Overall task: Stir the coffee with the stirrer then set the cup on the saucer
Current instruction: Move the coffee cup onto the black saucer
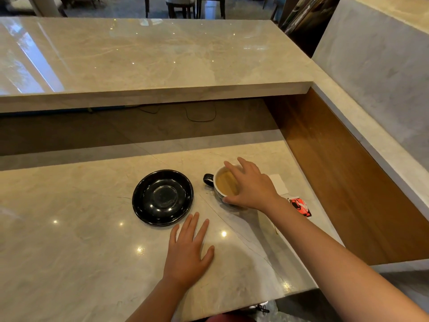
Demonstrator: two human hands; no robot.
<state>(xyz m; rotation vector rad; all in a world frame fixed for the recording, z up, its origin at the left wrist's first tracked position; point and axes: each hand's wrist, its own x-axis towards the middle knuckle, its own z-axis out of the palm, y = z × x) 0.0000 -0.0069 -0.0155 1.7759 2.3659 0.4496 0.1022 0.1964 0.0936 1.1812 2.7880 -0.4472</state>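
Observation:
A cup [219, 182] with a white inside and a black handle pointing left stands on the marble counter, holding light brown coffee. My right hand [251, 185] reaches over it from the right, fingers spread across the rim and thumb at the near side, gripping the cup. A black glossy saucer [162, 198] sits empty just left of the cup, a small gap between them. My left hand [189, 248] lies flat on the counter in front of the saucer, fingers apart, holding nothing. No stirrer shows in view.
A white napkin [278, 183] and a red-and-white packet [300, 206] lie right of the cup, near the wooden side wall [336, 177]. A raised marble shelf [151, 61] overhangs the back of the counter. The counter's front edge is close to my body.

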